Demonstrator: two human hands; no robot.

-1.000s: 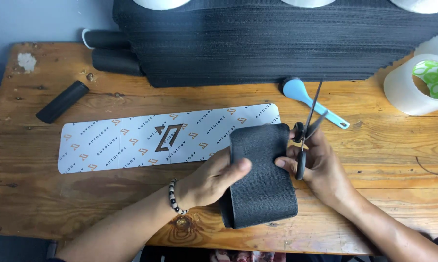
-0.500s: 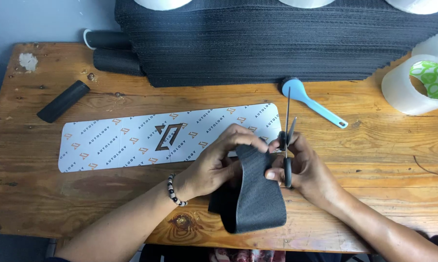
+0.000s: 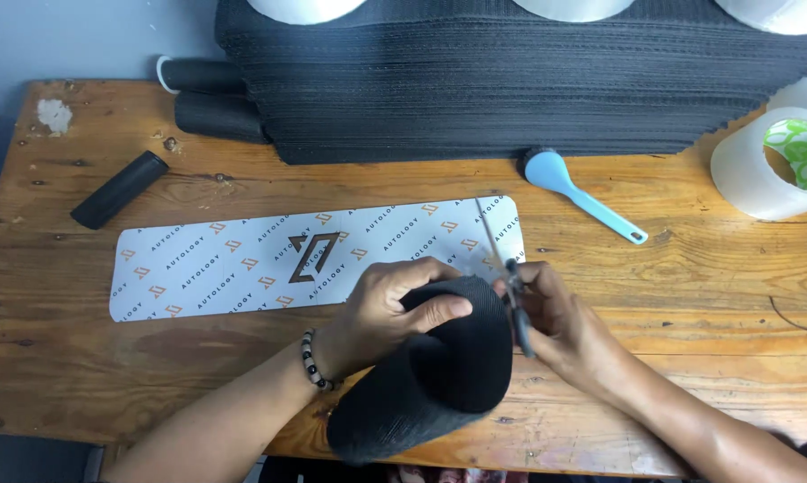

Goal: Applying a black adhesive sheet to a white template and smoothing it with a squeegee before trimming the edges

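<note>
The left hand (image 3: 395,304) is in the middle of the frame, a little below center. Its fingers and thumb are clamped on a black sheet (image 3: 435,376) that is curled over into a roll. The thumb lies across the top of the roll. A bead bracelet (image 3: 314,360) sits on the left wrist.

The right hand (image 3: 560,317) is just to the right, touching the other side of the same roll. Its fingers are closed around a pair of scissors (image 3: 508,282) with dark handles. The thin blades point up and a little to the left, over the sheet's upper edge. I cannot tell if the blades are apart or together.

The black sheet hangs down from both hands to the lower edge of the wooden worktop (image 3: 690,286).

Just above the hands lies a long white strip (image 3: 314,258) with small orange and grey marks on it. It lies flat across the middle of the frame.

To the upper right of the strip is a light blue brush (image 3: 573,190). At the far right is a big roll of clear tape (image 3: 766,165).

At the top is a tall stack of black sheets (image 3: 511,80). In the upper left are 3 black rolls: 2 (image 3: 211,98) beside the stack and 1 (image 3: 119,189) lying alone.
</note>
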